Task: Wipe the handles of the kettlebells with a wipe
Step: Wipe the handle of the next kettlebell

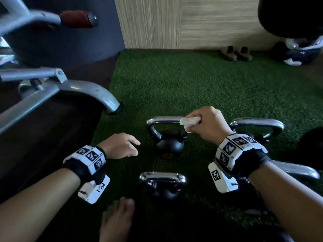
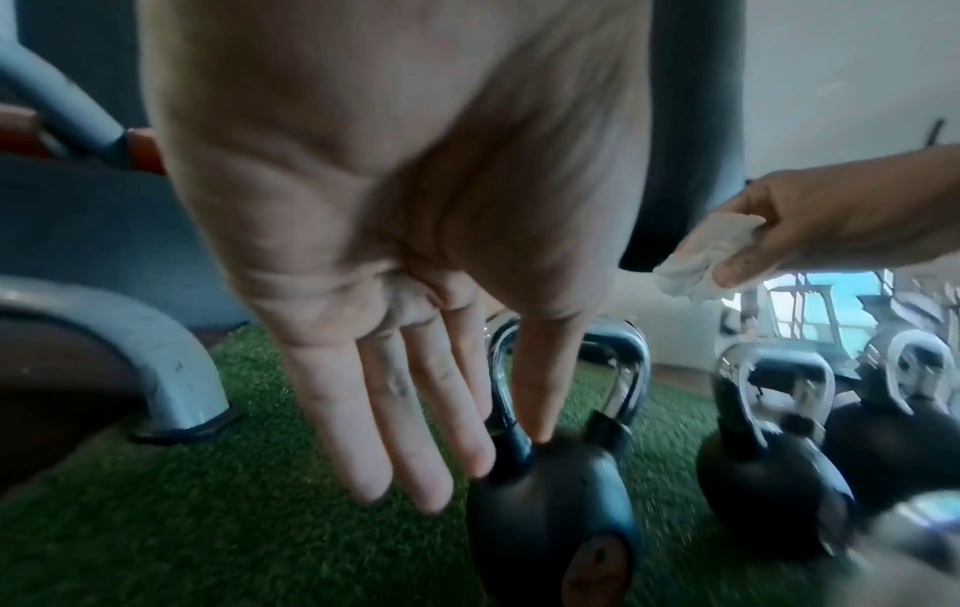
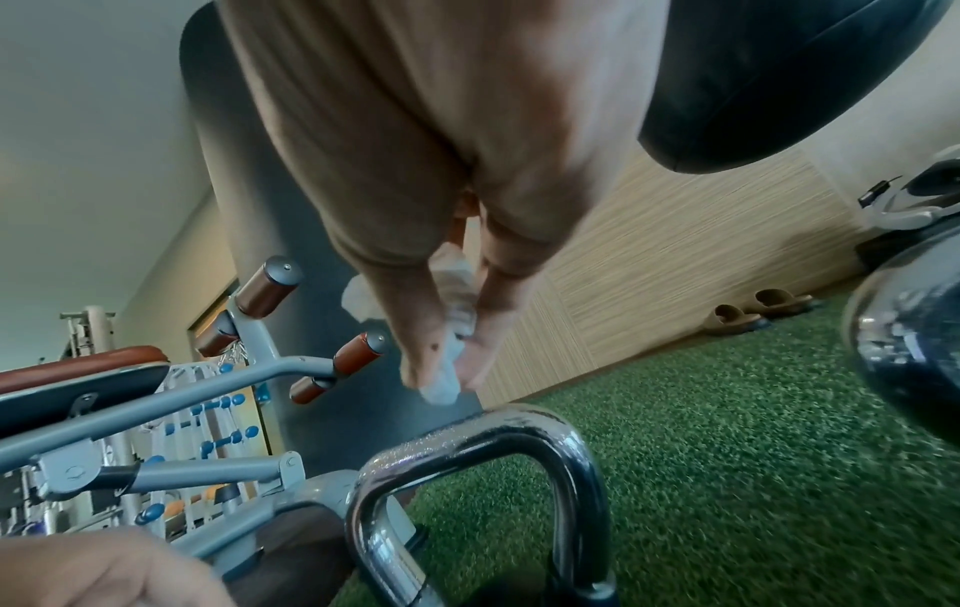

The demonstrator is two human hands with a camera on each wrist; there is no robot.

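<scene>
Nearest me, my open left hand (image 1: 120, 145) hovers idle. Right hand (image 1: 208, 123) pinches the crumpled wipe (image 1: 189, 121) at the far kettlebell handle (image 1: 164, 120); I judge wiping under way, three other handles outstanding.

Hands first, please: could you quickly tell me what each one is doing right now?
Left hand: open, fingers straight, holding nothing.
Right hand: closed on the wipe, pinched in its fingers.
</scene>
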